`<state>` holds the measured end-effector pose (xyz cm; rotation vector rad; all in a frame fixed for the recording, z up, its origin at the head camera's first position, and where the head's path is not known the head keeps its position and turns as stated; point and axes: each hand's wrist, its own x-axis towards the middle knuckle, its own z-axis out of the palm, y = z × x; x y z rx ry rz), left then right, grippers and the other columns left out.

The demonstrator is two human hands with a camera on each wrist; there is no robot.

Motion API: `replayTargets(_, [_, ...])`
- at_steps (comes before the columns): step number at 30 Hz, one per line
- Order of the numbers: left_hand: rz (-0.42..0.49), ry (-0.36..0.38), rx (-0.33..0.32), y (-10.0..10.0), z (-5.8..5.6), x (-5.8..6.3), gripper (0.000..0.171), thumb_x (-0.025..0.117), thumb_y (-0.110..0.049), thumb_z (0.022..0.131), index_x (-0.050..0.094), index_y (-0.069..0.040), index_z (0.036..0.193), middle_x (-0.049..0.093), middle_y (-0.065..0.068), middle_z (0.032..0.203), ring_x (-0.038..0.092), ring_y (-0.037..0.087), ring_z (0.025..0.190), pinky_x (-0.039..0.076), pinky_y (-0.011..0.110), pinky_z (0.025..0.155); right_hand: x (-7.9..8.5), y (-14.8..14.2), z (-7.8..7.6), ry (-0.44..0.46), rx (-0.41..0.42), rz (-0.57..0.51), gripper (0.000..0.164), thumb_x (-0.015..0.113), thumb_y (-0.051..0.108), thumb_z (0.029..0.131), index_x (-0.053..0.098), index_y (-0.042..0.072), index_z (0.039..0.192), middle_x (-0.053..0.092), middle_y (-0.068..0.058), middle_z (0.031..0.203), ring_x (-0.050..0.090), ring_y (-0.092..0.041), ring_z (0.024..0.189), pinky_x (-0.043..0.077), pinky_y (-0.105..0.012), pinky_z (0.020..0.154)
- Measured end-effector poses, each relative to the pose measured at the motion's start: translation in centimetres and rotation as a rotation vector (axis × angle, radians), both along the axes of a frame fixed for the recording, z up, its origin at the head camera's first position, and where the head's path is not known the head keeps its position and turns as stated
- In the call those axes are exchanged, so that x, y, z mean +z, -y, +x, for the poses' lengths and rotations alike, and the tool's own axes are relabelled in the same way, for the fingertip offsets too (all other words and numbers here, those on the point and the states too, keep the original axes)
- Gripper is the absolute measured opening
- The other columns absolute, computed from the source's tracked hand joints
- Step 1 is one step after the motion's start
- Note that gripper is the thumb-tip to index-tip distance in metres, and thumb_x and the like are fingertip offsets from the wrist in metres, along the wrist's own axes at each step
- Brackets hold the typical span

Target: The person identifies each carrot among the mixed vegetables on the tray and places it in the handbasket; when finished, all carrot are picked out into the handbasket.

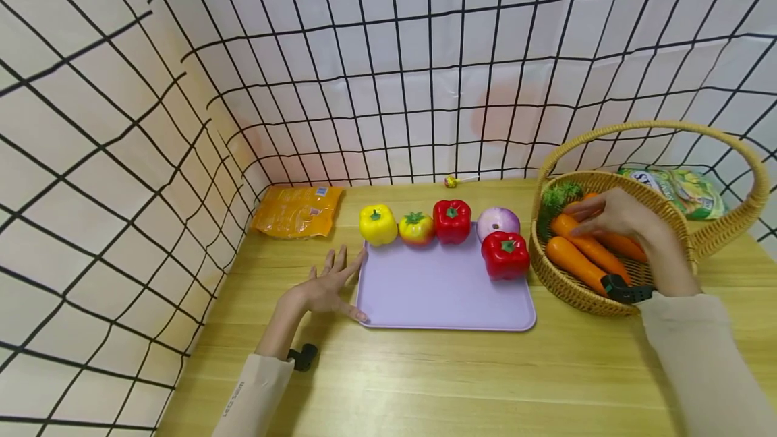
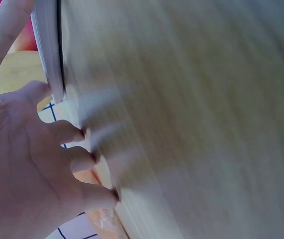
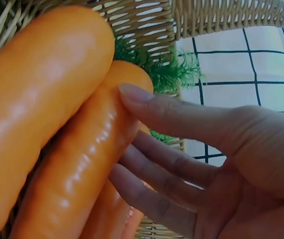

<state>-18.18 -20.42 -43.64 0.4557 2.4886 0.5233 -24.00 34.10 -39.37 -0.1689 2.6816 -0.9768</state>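
Inside the wicker basket [image 1: 567, 292], my right hand [image 1: 616, 214] pinches the thick end of a carrot [image 3: 77, 164], with the thumb on one side and fingers on the other. Another carrot [image 3: 42, 94] lies right beside it, and more orange shows behind. My left hand [image 1: 328, 288] has its fingers spread at the left edge of the lilac tray [image 1: 437, 295], thumb and index finger touching its rim. In the left wrist view, the other fingertips of the left hand [image 2: 27, 154] rest on the wooden table [image 2: 181, 124].
Along the tray's back stand a yellow pepper [image 1: 378, 225], a red-yellow tomato [image 1: 416, 229], a red pepper [image 1: 452, 221] and a purple onion [image 1: 498, 221]. Another red pepper [image 1: 505, 256] sits at its right. An orange packet [image 1: 297, 212], a lollipop [image 1: 450, 181] and a green packet [image 1: 698, 194] lie farther back.
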Motion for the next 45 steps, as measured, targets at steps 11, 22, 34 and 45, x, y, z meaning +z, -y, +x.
replayTargets(11, [-0.008, -0.001, 0.002, -0.14, -0.08, 0.05, 0.127, 0.084, -0.055, 0.08, -0.005, -0.028, 0.167, -0.024, 0.021, 0.169, -0.023, 0.046, 0.157, -0.008, 0.077, 0.121, -0.37, 0.17, -0.19, -0.044, 0.022, 0.059, 0.052, 0.088, 0.02, 0.083, 0.071, -0.004, 0.127, 0.074, -0.027, 0.118, 0.065, -0.011, 0.094, 0.053, -0.019, 0.067])
replayTargets(22, [0.001, 0.002, 0.007, 0.05, -0.04, 0.06, 0.128, 0.085, -0.055, 0.079, -0.005, -0.027, 0.167, -0.025, 0.021, 0.169, -0.024, 0.045, 0.156, -0.008, 0.077, 0.12, -0.78, 0.37, -0.31, 0.073, 0.003, -0.03, 0.052, 0.083, 0.015, 0.088, 0.066, -0.007, 0.132, 0.072, -0.029, 0.123, 0.066, -0.009, 0.081, 0.058, -0.025, 0.068])
replayTargets(34, [-0.004, 0.002, 0.004, 0.11, -0.01, -0.16, 0.128, 0.084, -0.056, 0.079, -0.005, -0.028, 0.167, -0.025, 0.022, 0.169, -0.024, 0.045, 0.156, -0.008, 0.077, 0.121, -1.02, 0.29, -0.55, 0.117, -0.02, -0.072, 0.051, 0.081, 0.013, 0.089, 0.065, -0.008, 0.133, 0.075, -0.025, 0.119, 0.069, -0.009, 0.079, 0.061, -0.028, 0.07])
replayTargets(45, [-0.015, 0.007, -0.002, 0.04, -0.18, -0.18, 0.128, 0.083, -0.058, 0.08, -0.006, -0.03, 0.167, -0.026, 0.02, 0.169, -0.025, 0.045, 0.156, -0.008, 0.077, 0.121, -0.84, 0.02, -0.66, 0.125, 0.001, -0.077, 0.047, 0.078, 0.017, 0.093, 0.066, -0.008, 0.131, 0.076, -0.021, 0.119, 0.07, -0.005, 0.078, 0.063, -0.027, 0.072])
